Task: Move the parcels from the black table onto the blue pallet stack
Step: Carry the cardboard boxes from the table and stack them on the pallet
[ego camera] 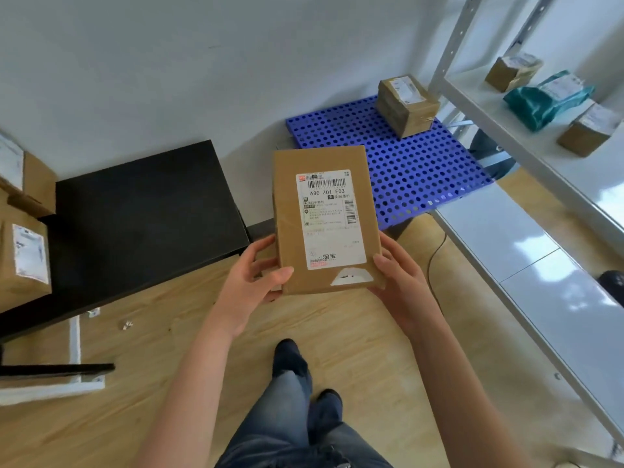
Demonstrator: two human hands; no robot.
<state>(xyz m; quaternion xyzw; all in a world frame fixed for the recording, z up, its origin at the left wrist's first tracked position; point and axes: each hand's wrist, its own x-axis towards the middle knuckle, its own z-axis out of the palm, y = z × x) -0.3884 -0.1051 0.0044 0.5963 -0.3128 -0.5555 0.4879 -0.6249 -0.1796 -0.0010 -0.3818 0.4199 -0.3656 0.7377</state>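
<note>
Holding a flat cardboard parcel (324,224) in both hands, I am keeping it in the air over the wooden floor, between the black surface (141,211) and the blue pallet stack (422,170), with its white shipping label facing up. My left hand (260,275) is clamping the near left corner, thumb on top and fingers curled underneath. My right hand (401,282) is gripping the near right corner, thumb lying on the top face.

One taped brown box (405,106) is already sitting on the far right corner of the pallet stack, so I am judging the job as partly done, with this parcel in transit. More labelled cardboard boxes (23,255) are waiting at the left edge of the view. They are looking as though they sit at the end of the black surface, though I cannot tell for certain.

To the right, a white metal shelf (479,92) is holding two small brown boxes (513,70) and a teal plastic mailer (547,99).
</note>
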